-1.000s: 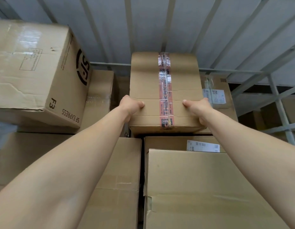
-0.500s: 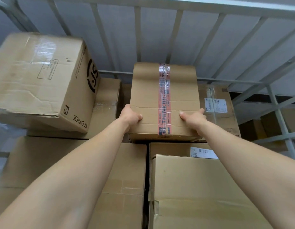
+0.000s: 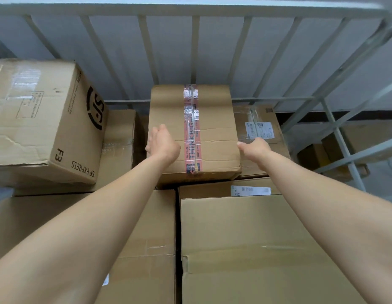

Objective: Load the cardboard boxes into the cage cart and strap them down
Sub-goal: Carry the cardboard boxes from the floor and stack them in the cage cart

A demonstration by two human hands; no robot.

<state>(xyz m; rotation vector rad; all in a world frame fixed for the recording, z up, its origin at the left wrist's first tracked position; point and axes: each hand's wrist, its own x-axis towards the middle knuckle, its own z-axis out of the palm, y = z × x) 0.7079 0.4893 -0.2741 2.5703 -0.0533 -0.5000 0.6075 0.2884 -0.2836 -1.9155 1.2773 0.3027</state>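
Note:
A cardboard box with a red printed tape strip (image 3: 212, 119) sits on top of the stacked boxes, against the back bars of the cage cart (image 3: 195, 47). My left hand (image 3: 162, 143) lies against the box's left edge, fingers loose and pointing down its side. My right hand (image 3: 255, 148) is just off the box's right edge. Its thumb tip touches that edge, and its fingers are hidden behind the hand. Neither hand visibly grips the box.
A large SF Express box (image 3: 37, 119) sits tilted at the left on top of the stack. A labelled box (image 3: 263, 119) lies lower at the right. Two big boxes (image 3: 245, 238) fill the near layer. The cage's side bars (image 3: 335, 128) stand at the right, with more boxes beyond them.
Both hands have let go of the taped box's near corners and moved out to its sides. The box now rests further back on the stack, and the view has tilted up.

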